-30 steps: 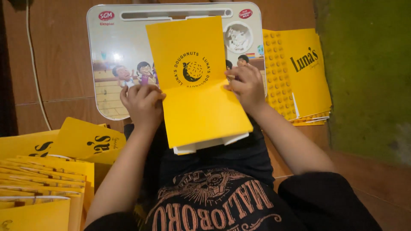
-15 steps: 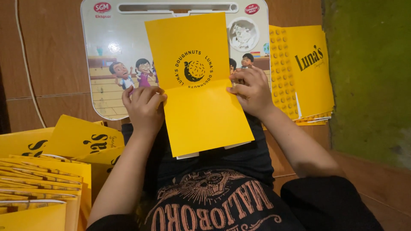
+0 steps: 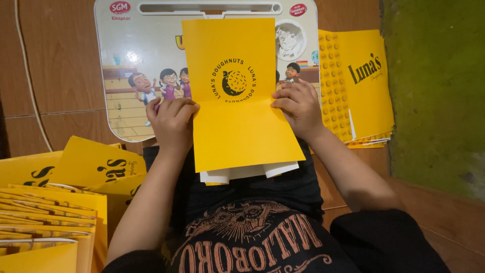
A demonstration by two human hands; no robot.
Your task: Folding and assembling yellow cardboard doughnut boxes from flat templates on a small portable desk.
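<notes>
Yellow card [image 3: 237, 121], hands gripping side edges

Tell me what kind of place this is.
Probably a home floor used for hand-folding packaging, not a workshop. A child's cartoon-printed plastic lap desk serves as the work surface on brown wooden flooring, with stacks of yellow printed card sheets beside it.
</notes>
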